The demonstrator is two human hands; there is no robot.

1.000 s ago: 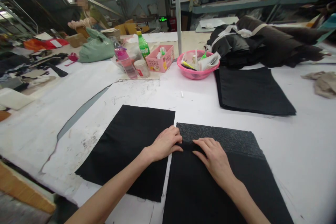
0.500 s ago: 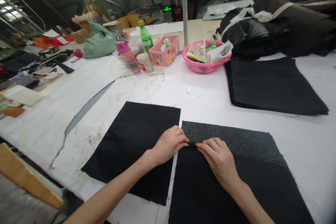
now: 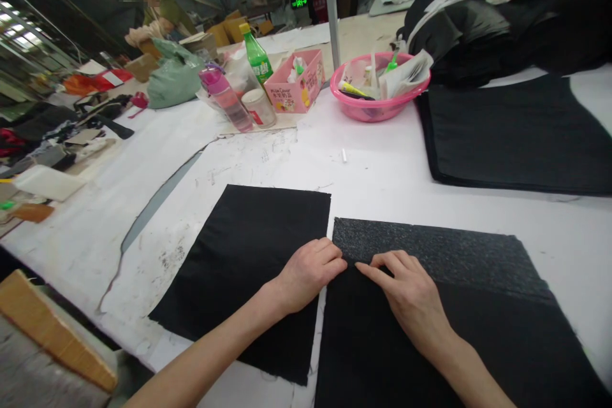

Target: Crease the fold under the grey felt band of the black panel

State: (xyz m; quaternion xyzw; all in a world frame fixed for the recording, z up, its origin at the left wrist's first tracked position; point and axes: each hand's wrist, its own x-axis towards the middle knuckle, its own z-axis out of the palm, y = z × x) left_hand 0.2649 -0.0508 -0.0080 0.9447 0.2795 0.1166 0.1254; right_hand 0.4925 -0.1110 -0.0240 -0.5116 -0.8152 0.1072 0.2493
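Observation:
A large black fabric piece (image 3: pixel 382 338) lies before me, with a speckled dark grey strip (image 3: pixel 430 250) along its far side. At the near edge of that strip, by the left corner, my left hand (image 3: pixel 312 273) is closed in a pinch on the black fabric. Just to the right, my right hand (image 3: pixel 412 293) also pinches the fabric along the same line, its fingertips a short gap from the left ones. What lies under the fingertips is hidden. A second black fabric piece (image 3: pixel 239 255) lies flat to the left, partly under my left forearm.
A pink basin (image 3: pixel 368 111) of small items, a pink box (image 3: pixel 299 86), a green bottle (image 3: pixel 257 54), a purple bottle (image 3: pixel 227 99) and a jar (image 3: pixel 258 108) stand farther back. Stacked black fabric (image 3: pixel 516 140) lies at right. Another person (image 3: pixel 167 16) is at the far left.
The view has shifted slightly, and the large fabric appears a little farther right. My right fingers have loosened slightly from the tight bunch, with the index finger straighter. The left pinch stays at the edge.

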